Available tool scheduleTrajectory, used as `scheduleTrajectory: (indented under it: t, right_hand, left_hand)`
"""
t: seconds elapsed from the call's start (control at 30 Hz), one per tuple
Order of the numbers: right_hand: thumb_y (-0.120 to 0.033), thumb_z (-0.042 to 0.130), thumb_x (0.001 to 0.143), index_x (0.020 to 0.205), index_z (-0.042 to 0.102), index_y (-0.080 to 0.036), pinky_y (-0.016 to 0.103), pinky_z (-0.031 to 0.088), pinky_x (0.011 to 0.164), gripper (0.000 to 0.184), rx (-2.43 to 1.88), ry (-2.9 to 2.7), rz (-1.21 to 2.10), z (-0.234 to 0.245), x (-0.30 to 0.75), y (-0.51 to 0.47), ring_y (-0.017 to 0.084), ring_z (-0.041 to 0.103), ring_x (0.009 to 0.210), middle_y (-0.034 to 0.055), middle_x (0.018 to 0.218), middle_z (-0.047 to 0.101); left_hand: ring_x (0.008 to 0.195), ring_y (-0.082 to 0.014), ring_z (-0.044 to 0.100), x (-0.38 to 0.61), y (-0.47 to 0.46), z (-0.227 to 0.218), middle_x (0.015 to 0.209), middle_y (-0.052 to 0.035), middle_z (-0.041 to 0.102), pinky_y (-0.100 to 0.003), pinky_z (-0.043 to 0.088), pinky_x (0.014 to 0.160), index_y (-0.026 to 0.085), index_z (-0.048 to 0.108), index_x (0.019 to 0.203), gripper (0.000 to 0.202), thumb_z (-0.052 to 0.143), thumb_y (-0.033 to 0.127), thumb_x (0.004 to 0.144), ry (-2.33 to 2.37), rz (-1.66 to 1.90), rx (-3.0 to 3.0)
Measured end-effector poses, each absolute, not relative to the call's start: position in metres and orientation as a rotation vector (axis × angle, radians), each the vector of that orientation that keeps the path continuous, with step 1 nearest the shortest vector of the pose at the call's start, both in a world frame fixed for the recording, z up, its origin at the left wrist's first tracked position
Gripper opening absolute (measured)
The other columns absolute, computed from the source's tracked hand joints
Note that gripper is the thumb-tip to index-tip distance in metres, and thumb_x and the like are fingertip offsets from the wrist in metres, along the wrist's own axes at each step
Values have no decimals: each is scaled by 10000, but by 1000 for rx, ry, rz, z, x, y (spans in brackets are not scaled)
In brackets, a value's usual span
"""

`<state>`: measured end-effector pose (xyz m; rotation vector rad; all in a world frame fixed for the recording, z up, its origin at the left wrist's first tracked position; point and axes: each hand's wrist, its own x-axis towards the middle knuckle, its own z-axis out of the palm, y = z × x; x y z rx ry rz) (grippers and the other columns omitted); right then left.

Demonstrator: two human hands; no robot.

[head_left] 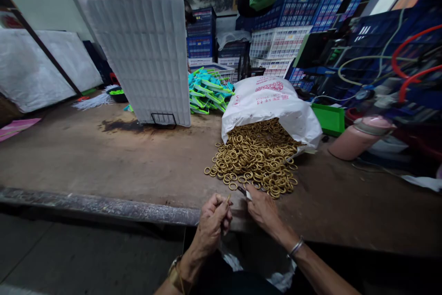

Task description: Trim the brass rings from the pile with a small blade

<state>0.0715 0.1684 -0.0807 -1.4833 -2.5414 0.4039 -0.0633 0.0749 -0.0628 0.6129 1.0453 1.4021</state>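
Observation:
My left hand (211, 221) is closed in a pinch just past the table's front edge, with a gold ring (228, 198) seen edge-on between thumb and fingertips. To its right, my right hand (264, 210) wraps round a small knife (242, 191), whose dark blade points left toward the ring; blade and ring are apart. Directly beyond both hands lies a heap of gold rings (252, 159). It spills out of the open mouth of a white woven sack (264, 99) lying on its side. Most of the knife's handle is hidden in my fingers.
A tall white ribbed panel (145, 55) stands upright on the brown table (86, 161) in a black wire stand (164, 120). Behind it are green and blue plastic pieces (207, 90). A pink bottle (359, 138) and green tray (328, 119) sit right. Stacked crates (276, 42) fill the back.

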Motion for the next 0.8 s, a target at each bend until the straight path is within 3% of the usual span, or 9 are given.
scheduleTrajectory:
  t: [0.2, 0.43, 0.63, 0.8]
  right_hand:
    - [-27, 360, 589, 859, 488, -187, 225, 234, 516, 339, -1256, -2587, 530, -62, 58, 148, 128, 509, 581, 13, 662, 591]
    - [-86, 388, 679, 892, 508, -163, 241, 210, 502, 256, -1534, -2641, 361, -80, 66, 169, 144, 524, 564, 42, 657, 611]
    - [-105, 415, 721, 902, 515, -198, 244, 211, 516, 227, -1580, -2545, 273, -83, 51, 179, 146, 555, 600, 24, 692, 624]
    - [-199, 444, 782, 933, 499, -209, 239, 233, 531, 162, -1549, -2525, 267, -93, 40, 181, 151, 579, 655, 23, 762, 639]
  left_hand:
    - [358, -15, 308, -61, 78, -71, 532, 73, 441, -141, 234, 348, 176, 425, 722, 295, 548, 445, 737, 1069, 1384, 641]
    - [348, -14, 294, -66, 67, -65, 532, 63, 459, -146, 211, 333, 168, 471, 739, 264, 568, 413, 735, 984, 1378, 642]
    - [438, -33, 411, -80, 70, -77, 705, 3, 541, -150, 253, 362, 154, 474, 728, 276, 586, 406, 721, 881, 1496, 382]
    - [451, -49, 444, -88, 68, -86, 714, -20, 573, -160, 275, 375, 146, 493, 746, 264, 607, 379, 701, 899, 1528, 287]
